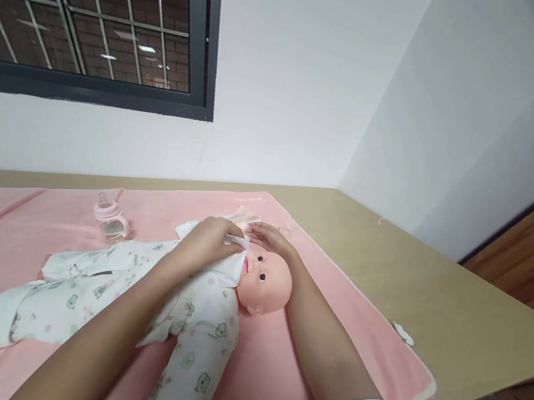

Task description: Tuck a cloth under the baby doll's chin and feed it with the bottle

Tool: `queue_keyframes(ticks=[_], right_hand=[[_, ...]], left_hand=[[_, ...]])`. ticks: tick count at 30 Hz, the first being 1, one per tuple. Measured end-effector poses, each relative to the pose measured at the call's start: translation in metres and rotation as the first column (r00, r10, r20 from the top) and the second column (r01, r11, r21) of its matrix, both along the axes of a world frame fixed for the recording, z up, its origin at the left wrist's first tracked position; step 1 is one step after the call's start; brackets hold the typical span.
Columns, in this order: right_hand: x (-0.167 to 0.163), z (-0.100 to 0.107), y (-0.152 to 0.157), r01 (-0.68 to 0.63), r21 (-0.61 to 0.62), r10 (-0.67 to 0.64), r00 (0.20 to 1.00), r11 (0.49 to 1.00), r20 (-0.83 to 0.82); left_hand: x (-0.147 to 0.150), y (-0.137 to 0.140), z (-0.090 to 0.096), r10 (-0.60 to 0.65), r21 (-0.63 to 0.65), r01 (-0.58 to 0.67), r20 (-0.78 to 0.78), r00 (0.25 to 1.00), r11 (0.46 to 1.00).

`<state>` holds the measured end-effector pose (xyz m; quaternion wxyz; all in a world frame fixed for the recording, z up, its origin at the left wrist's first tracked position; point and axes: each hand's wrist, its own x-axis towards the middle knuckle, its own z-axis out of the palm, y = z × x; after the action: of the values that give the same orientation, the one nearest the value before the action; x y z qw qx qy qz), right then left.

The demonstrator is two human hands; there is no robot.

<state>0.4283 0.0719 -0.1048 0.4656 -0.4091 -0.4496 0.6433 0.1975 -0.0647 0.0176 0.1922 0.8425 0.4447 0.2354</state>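
A baby doll (pixel 270 285) lies on its back with its head to the right, dressed in a white outfit (pixel 207 302) printed with green animals. My left hand (pixel 213 240) reaches across its chest, the fingers closed on a white cloth (pixel 234 268) at the doll's chin. I cannot tell whether this cloth is separate or part of the clothing. On the far side of the head, my right hand (pixel 270 236) is beside the cheek, fingers stretched out and slightly curved, with nothing visible in them. A wipes-like packet (pixel 245 216) lies just behind the hands, partly hidden.
A pink baby bottle (pixel 110 222) with a handle stands on the pink mat (pixel 345 322) behind the doll's legs. A small white object (pixel 403 333) lies at the mat's right edge on the beige table (pixel 444 307). Behind are a white wall and a barred window (pixel 132 39).
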Motion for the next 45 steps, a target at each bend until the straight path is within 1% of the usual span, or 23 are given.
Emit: queue_keyframes(ticks=[2, 5, 8, 12, 16, 20, 24, 28, 31, 35, 39, 41, 45], right_hand=[[-0.001, 0.0, 0.0, 0.008, 0.0, -0.008, 1.0, 1.0, -0.008], [-0.001, -0.001, 0.001, 0.003, 0.006, -0.003, 1.0, 1.0, -0.006], [0.0, -0.002, 0.002, -0.004, 0.008, 0.004, 1.0, 1.0, -0.011], [0.0, -0.003, 0.002, -0.004, 0.013, 0.004, 0.999, 1.0, -0.039], [0.0, -0.003, 0.002, -0.005, 0.008, 0.006, 0.999, 1.0, -0.039], [0.0, -0.002, 0.002, -0.003, 0.005, 0.003, 1.0, 1.0, -0.028], [0.0, -0.002, 0.002, 0.004, -0.003, -0.004, 1.0, 1.0, -0.013], [0.0, -0.002, 0.002, 0.004, 0.007, -0.004, 1.0, 1.0, -0.008], [0.0, -0.003, 0.002, 0.006, 0.004, -0.006, 1.0, 1.0, 0.0], [0.0, -0.003, 0.003, -0.002, 0.012, 0.002, 1.0, 1.0, -0.004], [0.001, -0.004, 0.004, -0.003, 0.013, 0.004, 1.0, 1.0, -0.023], [0.001, -0.005, 0.005, -0.001, 0.017, 0.001, 1.0, 1.0, -0.028], [0.001, -0.008, 0.006, -0.002, 0.029, 0.003, 1.0, 1.0, -0.03]], left_hand=[[-0.002, 0.0, 0.001, -0.026, -0.015, 0.026, 0.042, 0.999, 1.0], [-0.005, -0.004, 0.005, -0.09, -0.07, 0.096, 0.085, 0.992, 0.993], [-0.004, -0.007, 0.006, -0.133, -0.115, 0.14, 0.066, 0.989, 0.983], [-0.001, -0.007, 0.001, -0.165, -0.15, 0.172, 0.055, 0.985, 0.974], [0.0, -0.004, -0.003, -0.172, -0.146, 0.178, 0.054, 0.984, 0.973], [-0.001, -0.004, -0.001, -0.123, -0.095, 0.124, 0.021, 0.992, 0.988], [-0.001, -0.003, 0.001, -0.089, -0.089, 0.09, 0.007, 0.996, 0.992], [-0.001, 0.0, -0.003, -0.088, -0.069, 0.087, -0.001, 0.996, 0.994], [-0.004, 0.001, -0.002, -0.1, -0.056, 0.101, 0.021, 0.995, 0.993], [-0.013, -0.002, 0.007, -0.12, -0.098, 0.124, 0.046, 0.992, 0.987], [-0.021, -0.006, 0.014, -0.204, -0.193, 0.199, -0.007, 0.979, 0.961], [-0.021, -0.007, 0.015, -0.241, -0.207, 0.232, -0.02, 0.97, 0.95], [-0.014, -0.012, 0.016, -0.273, -0.222, 0.257, -0.041, 0.961, 0.941]])
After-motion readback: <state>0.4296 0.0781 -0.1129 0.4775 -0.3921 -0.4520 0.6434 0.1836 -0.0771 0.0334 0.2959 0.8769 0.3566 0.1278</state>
